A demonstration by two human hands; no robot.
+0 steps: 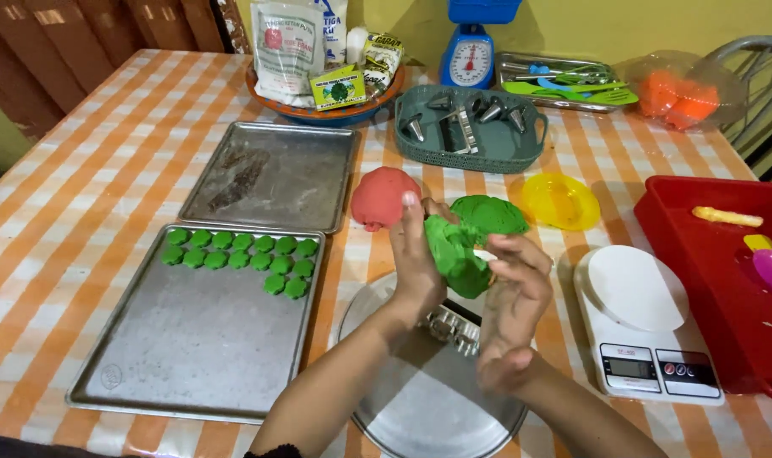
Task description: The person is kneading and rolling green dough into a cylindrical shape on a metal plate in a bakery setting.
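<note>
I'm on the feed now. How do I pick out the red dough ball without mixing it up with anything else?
Start at the two metal baking trays on the checked table; the far, bare tray is your landmark. Just past its right edge, ahead of the left hand, sits the red dough ball. It is the only red lump; the dough beside it is green.

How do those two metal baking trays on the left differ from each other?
The near baking tray carries rows of small green dough pieces along its far edge; the far baking tray holds none. The far tray shows a dark smear on its surface, while the near tray's bare part looks plain grey. The near tray also appears larger in this view. Both are flat, rectangular, rimmed metal trays lying on the checked tablecloth, away from both hands.
</note>
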